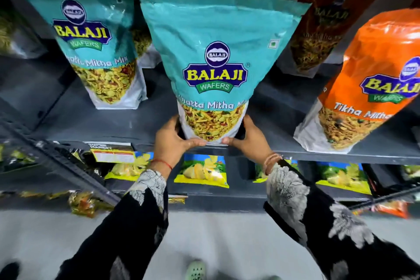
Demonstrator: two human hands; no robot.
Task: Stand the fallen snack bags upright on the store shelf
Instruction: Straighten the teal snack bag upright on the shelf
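Observation:
A teal Khatta Mitha Mix bag (pixel 216 63) stands upright at the front edge of the grey shelf (pixel 95 120), in the middle of the view. My left hand (pixel 175 137) grips its lower left corner and my right hand (pixel 247 141) grips its lower right corner, thumbs under the bottom seam. A second teal bag (pixel 91 36) stands upright further back on the left. An orange Tikha Mitha bag (pixel 368 88) stands on the right, and a darker red-brown bag (pixel 327 20) stands behind it.
The lower shelf (pixel 204 193) holds yellow and blue chip packets (pixel 202 170) and a price label (pixel 113 154). More snack packs (pixel 84 204) lie at lower left. Grey floor and my shoes (pixel 195 270) show at the bottom.

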